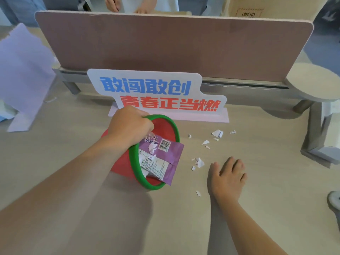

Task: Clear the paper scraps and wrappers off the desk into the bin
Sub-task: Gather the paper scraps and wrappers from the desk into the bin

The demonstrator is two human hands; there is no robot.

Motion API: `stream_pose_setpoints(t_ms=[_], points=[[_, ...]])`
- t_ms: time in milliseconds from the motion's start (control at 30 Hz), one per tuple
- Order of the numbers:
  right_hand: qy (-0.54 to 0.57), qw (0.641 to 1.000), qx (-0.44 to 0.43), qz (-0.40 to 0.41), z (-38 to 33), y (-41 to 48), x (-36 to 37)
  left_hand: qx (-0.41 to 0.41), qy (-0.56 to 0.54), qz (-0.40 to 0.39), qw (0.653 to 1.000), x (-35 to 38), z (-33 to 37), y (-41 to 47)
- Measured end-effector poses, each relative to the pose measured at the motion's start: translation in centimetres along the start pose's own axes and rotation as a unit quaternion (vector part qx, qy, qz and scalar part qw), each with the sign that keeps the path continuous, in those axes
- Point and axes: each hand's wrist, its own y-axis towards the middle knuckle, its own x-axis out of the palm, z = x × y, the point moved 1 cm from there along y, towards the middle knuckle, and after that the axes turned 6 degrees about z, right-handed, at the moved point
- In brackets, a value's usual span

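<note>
Left hand (128,124) is clamping the tipped bin (156,153) rim; right hand (227,176) is lying flat, fingers apart. Purple wrapper (163,159) is overhanging, possibly sliding out; sweeping could scatter scraps (199,161) toward the worktop's (266,199) right edge.

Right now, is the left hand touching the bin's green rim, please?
Touching: the head view shows the left hand with fingers curled over the green rim of the tilted bin.

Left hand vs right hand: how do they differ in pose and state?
The left hand is curled shut on the green rim of the red bin, which is tipped toward the scraps; the right hand lies flat and open on the desk, holding nothing. The left is raised at the bin; the right rests beside the paper scraps. Both are bare.
</note>
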Motion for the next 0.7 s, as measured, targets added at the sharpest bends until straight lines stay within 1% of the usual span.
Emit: stream_pose_setpoints(t_ms=[67, 133, 200, 267, 333, 400, 500, 633, 700], points=[[0.023, 0.999, -0.040, 0.001, -0.5, 2.6, 0.0, -0.023, -0.012, 0.016, 1.000, -0.3, -0.3, -0.1], [0.063, 0.997, -0.053, 0.004, -1.2, 5.6, -0.1, -0.046, -0.037, 0.024, 0.998, -0.6, -0.5, -0.1], [0.076, 0.995, -0.063, 0.003, -2.0, 8.5, -0.2, -0.063, -0.063, 0.035, 0.995, -0.9, -0.7, 0.0], [0.084, 0.992, -0.089, -0.021, -3.4, 11.0, 0.2, -0.078, -0.087, 0.042, 0.992, -1.0, -1.2, 0.3], [0.077, 0.984, -0.153, -0.055, -5.0, 12.1, 0.5, -0.086, -0.114, 0.049, 0.989, -1.0, -1.7, 0.5], [0.081, 0.968, -0.218, -0.096, -6.3, 11.8, 1.0, -0.085, -0.120, 0.060, 0.987, -1.2, -2.2, 0.4], [0.083, 0.941, -0.287, -0.158, -7.8, 9.9, 1.5, -0.090, -0.128, 0.067, 0.985, -1.8, -2.8, 0.2], [0.119, 0.908, -0.329, -0.232, -9.5, 6.9, 2.3, -0.091, -0.147, 0.074, 0.982, -2.4, -3.3, 0.0], [0.106, 0.888, -0.364, -0.260, -9.5, 4.9, 2.6, -0.084, -0.143, 0.079, 0.983, -2.7, -3.5, -0.2]])
